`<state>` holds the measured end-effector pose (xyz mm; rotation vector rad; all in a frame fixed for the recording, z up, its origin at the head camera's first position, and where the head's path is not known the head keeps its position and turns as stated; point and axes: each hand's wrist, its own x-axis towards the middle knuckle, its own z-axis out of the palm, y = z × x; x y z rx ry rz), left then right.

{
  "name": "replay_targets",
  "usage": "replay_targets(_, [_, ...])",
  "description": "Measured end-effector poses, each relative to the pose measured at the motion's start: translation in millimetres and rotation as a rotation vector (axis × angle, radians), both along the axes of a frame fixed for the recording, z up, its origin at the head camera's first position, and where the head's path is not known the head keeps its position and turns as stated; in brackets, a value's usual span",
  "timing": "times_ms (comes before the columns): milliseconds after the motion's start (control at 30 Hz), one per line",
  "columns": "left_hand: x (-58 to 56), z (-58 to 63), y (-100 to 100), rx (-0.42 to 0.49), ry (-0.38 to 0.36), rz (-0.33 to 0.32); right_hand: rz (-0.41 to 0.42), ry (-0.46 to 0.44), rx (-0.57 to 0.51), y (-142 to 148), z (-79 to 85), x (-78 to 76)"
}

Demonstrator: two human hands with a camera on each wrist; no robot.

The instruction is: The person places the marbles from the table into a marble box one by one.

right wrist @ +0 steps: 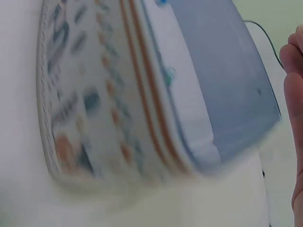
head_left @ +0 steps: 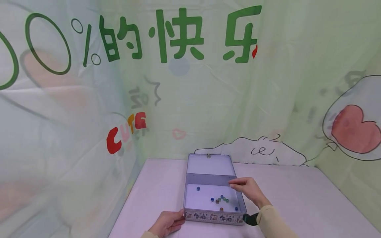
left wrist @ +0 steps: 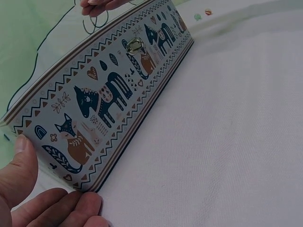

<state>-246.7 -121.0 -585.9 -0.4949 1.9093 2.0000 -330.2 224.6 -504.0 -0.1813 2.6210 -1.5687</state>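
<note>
A rectangular tin box with folk-animal patterns and a metal clasp stands on the table, its lid hinged back. Several glass marbles lie on its pale floor, among them a blue marble, a green marble and an amber marble. My left hand grips the near left corner, thumb on the end and fingers low at the bottom edge. Over the box's right side hovers my right hand, its fingertips close together; whether something sits between them cannot be seen.
Beyond the box's far end, a green marble and a red-and-white marble lie on the white-covered table. A printed cloth hangs behind and beside the table. Below the right wrist is a dark object.
</note>
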Motion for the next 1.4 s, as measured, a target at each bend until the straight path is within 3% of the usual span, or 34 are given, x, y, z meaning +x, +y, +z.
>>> replay_targets(200, [0.4,-1.8,-0.6,-0.009,-0.017,-0.006,-0.038,-0.024,0.025,41.6,-2.7,4.2])
replay_targets(433, [1.5,-4.0,-4.5,-0.012,-0.018,-0.008,-0.085,-0.049,0.098,92.1,-2.3,19.3])
replay_targets(633, [2.3,-3.6,-6.1,-0.007,-0.024,-0.011,-0.110,-0.075,0.118,120.8,-4.3,28.4])
replay_targets(1033, [3.7,-0.8,-5.4,-0.008,0.025,-0.047,-0.195,-0.195,0.125,153.9,-64.8,54.0])
replay_targets(1400, [3.6,-2.0,1.5,-0.006,0.004,-0.051,-0.236,-0.207,0.144,159.6,-85.2,73.3])
